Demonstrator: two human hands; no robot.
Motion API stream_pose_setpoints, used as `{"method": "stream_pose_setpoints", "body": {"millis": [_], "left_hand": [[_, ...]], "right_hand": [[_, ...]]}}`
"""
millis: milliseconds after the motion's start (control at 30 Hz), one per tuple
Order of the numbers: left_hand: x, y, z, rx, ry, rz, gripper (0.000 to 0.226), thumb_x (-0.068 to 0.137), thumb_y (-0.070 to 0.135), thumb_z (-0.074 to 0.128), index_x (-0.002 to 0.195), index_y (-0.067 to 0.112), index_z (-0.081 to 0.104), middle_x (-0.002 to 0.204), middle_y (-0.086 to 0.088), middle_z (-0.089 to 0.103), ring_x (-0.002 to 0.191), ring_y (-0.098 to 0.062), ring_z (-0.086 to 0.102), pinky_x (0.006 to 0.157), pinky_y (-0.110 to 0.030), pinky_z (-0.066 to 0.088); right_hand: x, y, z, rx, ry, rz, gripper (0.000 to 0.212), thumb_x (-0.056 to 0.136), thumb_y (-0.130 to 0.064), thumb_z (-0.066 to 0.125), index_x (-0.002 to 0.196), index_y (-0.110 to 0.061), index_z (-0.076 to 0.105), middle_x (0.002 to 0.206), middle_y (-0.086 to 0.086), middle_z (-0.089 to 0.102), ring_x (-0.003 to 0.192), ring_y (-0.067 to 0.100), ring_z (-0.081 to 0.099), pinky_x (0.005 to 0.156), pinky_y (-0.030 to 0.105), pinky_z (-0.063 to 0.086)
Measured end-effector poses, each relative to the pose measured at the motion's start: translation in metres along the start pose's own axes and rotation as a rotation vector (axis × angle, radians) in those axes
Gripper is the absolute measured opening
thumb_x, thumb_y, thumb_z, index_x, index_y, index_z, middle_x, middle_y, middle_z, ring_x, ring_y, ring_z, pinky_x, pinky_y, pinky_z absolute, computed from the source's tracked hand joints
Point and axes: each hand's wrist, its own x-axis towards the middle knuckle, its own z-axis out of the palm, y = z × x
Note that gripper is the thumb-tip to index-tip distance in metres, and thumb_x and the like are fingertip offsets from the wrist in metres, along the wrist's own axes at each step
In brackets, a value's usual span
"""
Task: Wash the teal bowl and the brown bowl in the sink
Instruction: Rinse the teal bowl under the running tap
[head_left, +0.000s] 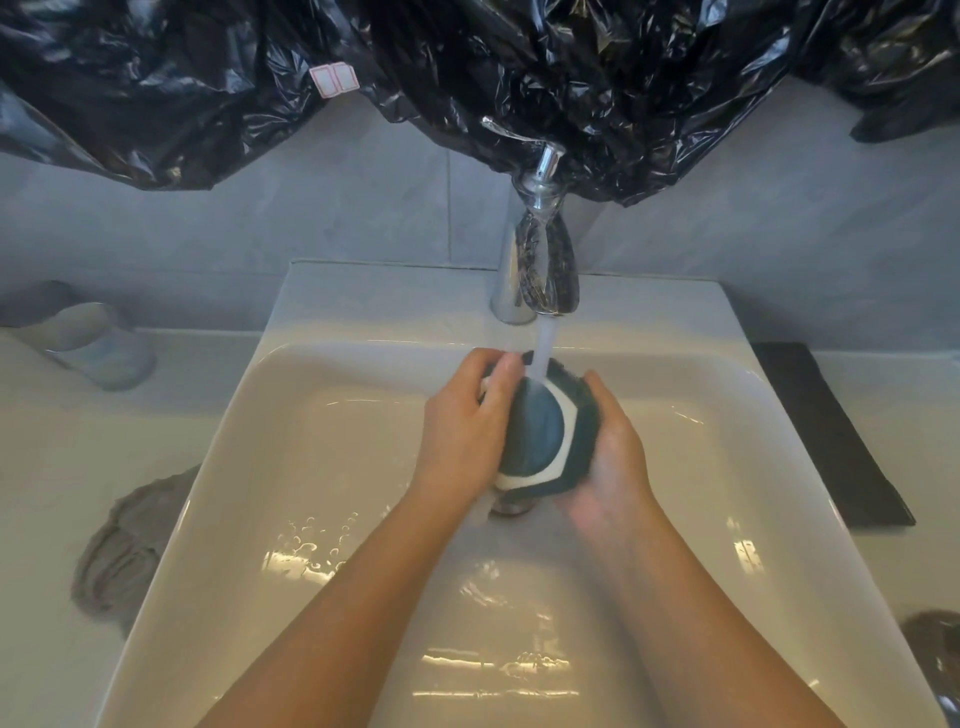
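The teal bowl (543, 436), with a white ring on its underside, is held bottom-up over the middle of the white sink (311, 467). Water runs from the chrome tap (537, 260) onto the bowl's upper edge. My left hand (462, 431) grips the bowl's left side, fingers curled over its rim. My right hand (618, 452) cups its right side. The drain is mostly hidden beneath the bowl. At the lower right edge a dark brownish object (935, 644) lies on the counter; I cannot tell whether it is the brown bowl.
A grey cloth (124, 545) lies on the counter left of the sink. A pale cup (98, 343) lies on its side at the far left. A black mat (826, 436) lies right of the sink. Black plastic sheeting (467, 67) hangs over the wall behind the tap.
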Motion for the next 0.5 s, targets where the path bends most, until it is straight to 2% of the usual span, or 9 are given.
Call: {"method": "stream_pose_setpoints", "body": {"millis": [67, 100, 167, 200, 267, 333, 400, 467, 500], "left_hand": [[0.001, 0.008, 0.002, -0.363, 0.017, -0.35, 0.054, 0.084, 0.066, 0.039, 0.094, 0.023, 0.071, 0.092, 0.001, 0.074, 0.09, -0.022, 0.07, 0.086, -0.043, 0.055], [0.001, 0.012, 0.003, -0.559, 0.008, -0.503, 0.052, 0.086, 0.063, 0.043, 0.094, 0.021, 0.073, 0.092, -0.002, 0.076, 0.087, -0.025, 0.071, 0.086, -0.047, 0.056], [-0.003, 0.022, 0.007, -0.821, -0.052, -0.7, 0.04, 0.091, 0.048, 0.047, 0.091, 0.016, 0.071, 0.085, -0.004, 0.075, 0.073, -0.023, 0.072, 0.075, -0.04, 0.059], [-0.007, 0.028, 0.01, -0.896, -0.109, -0.728, 0.036, 0.092, 0.042, 0.047, 0.087, 0.015, 0.071, 0.077, -0.005, 0.074, 0.063, -0.021, 0.071, 0.066, -0.034, 0.059], [-0.01, 0.028, 0.014, -0.893, -0.157, -0.688, 0.035, 0.091, 0.038, 0.045, 0.08, 0.015, 0.07, 0.069, -0.004, 0.072, 0.056, -0.018, 0.07, 0.057, -0.027, 0.057], [-0.008, 0.023, 0.013, -0.9, -0.122, -0.663, 0.037, 0.092, 0.041, 0.045, 0.088, 0.015, 0.071, 0.082, -0.005, 0.075, 0.071, -0.021, 0.072, 0.074, -0.033, 0.057], [-0.006, 0.016, 0.01, -0.967, -0.082, -0.634, 0.047, 0.097, 0.047, 0.041, 0.109, 0.011, 0.068, 0.107, -0.011, 0.072, 0.098, -0.027, 0.069, 0.096, -0.044, 0.05], [-0.007, 0.011, 0.008, -1.036, -0.061, -0.569, 0.054, 0.1, 0.049, 0.033, 0.122, 0.009, 0.061, 0.121, -0.017, 0.066, 0.113, -0.031, 0.063, 0.103, -0.047, 0.044], [-0.007, 0.01, 0.007, -1.055, -0.056, -0.541, 0.055, 0.1, 0.048, 0.03, 0.125, 0.008, 0.059, 0.122, -0.017, 0.065, 0.114, -0.031, 0.062, 0.104, -0.048, 0.043]], "right_hand": [[0.0, 0.002, 0.0, 0.037, 0.026, 0.01, 0.047, 0.094, -0.049, 0.05, 0.111, -0.01, 0.071, 0.1, 0.014, 0.073, 0.089, 0.033, 0.069, 0.081, 0.042, 0.054], [0.0, 0.002, 0.0, 0.063, 0.026, 0.011, 0.047, 0.093, -0.049, 0.052, 0.114, -0.011, 0.07, 0.105, 0.014, 0.073, 0.095, 0.033, 0.069, 0.086, 0.043, 0.054], [0.005, 0.006, -0.002, 0.157, 0.026, 0.037, 0.052, 0.087, -0.045, 0.063, 0.127, -0.013, 0.065, 0.127, 0.014, 0.066, 0.116, 0.034, 0.062, 0.099, 0.046, 0.048], [0.008, 0.008, -0.004, 0.218, 0.024, 0.04, 0.058, 0.082, -0.042, 0.067, 0.132, -0.014, 0.062, 0.135, 0.014, 0.061, 0.123, 0.034, 0.058, 0.102, 0.046, 0.045], [0.014, 0.009, -0.008, 0.255, 0.043, 0.039, 0.058, 0.081, -0.036, 0.067, 0.133, -0.012, 0.061, 0.127, 0.013, 0.064, 0.117, 0.033, 0.06, 0.091, 0.043, 0.051], [0.015, 0.006, -0.009, 0.184, 0.094, 0.006, 0.05, 0.085, -0.033, 0.065, 0.129, -0.01, 0.064, 0.12, 0.012, 0.067, 0.111, 0.033, 0.063, 0.078, 0.04, 0.054], [0.011, 0.003, -0.006, 0.043, 0.165, -0.098, 0.03, 0.091, -0.029, 0.061, 0.114, -0.011, 0.071, 0.103, 0.007, 0.075, 0.094, 0.028, 0.07, 0.07, 0.035, 0.054], [0.003, 0.002, 0.003, -0.11, 0.149, -0.222, 0.02, 0.096, -0.029, 0.055, 0.1, -0.019, 0.071, 0.081, -0.002, 0.076, 0.08, 0.02, 0.069, 0.065, 0.031, 0.051], [0.001, 0.004, 0.007, -0.222, 0.115, -0.283, 0.02, 0.096, -0.032, 0.052, 0.101, -0.023, 0.069, 0.082, -0.005, 0.075, 0.082, 0.018, 0.069, 0.064, 0.029, 0.051]]}}
